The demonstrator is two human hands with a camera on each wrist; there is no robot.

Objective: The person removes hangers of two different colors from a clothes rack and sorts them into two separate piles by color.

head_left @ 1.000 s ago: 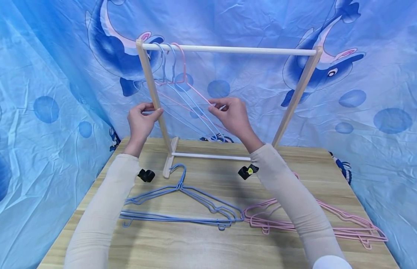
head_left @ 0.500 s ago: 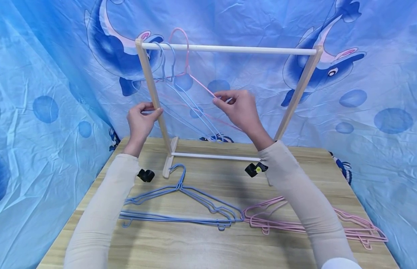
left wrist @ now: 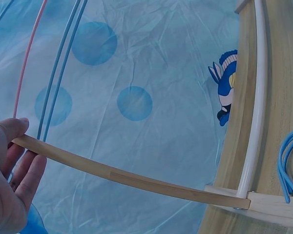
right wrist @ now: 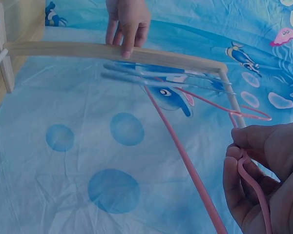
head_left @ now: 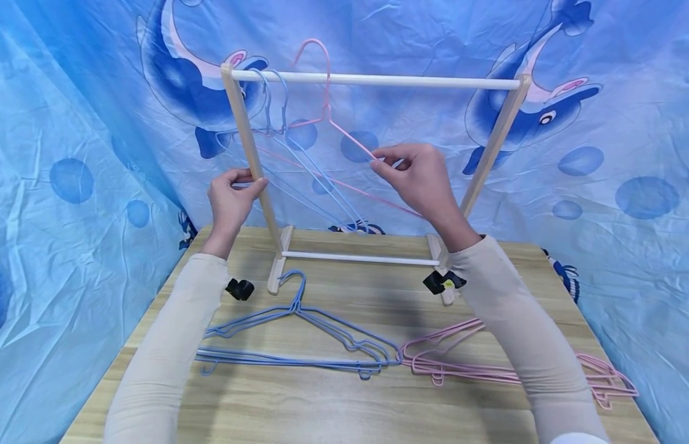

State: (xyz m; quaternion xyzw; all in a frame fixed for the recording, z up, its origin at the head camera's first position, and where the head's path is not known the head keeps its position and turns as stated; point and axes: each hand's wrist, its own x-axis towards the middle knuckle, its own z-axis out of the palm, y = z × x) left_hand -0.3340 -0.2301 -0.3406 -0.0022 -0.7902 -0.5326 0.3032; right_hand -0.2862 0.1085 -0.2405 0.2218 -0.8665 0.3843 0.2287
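My left hand (head_left: 230,200) holds the left wooden post (head_left: 245,126) of a small garment rack, thumb in front and fingers behind. In the left wrist view, that post (left wrist: 112,174) runs out from between the thumb and fingers. My right hand (head_left: 419,179) pinches the right shoulder of a pink hanger (head_left: 352,140). The pink hook stands above the white top rod (head_left: 405,81), overlapping it in the head view. Two blue hangers (head_left: 285,108) hang from the rod near the left post. In the right wrist view, the pink hanger's straight bottom bar (right wrist: 185,158) slants downward.
On the wooden table (head_left: 322,413) lie a stack of blue hangers (head_left: 300,306) in front of the rack and a stack of pink hangers (head_left: 466,370) to the right, partly under my right sleeve. A white lower rod (head_left: 361,258) joins the rack's feet. A blue dolphin-print curtain (head_left: 388,37) surrounds the table.
My right hand has moved right and slightly up with the pink hanger. Its hook has risen from the rod to above it and shifted right. The left hand stays on the post.
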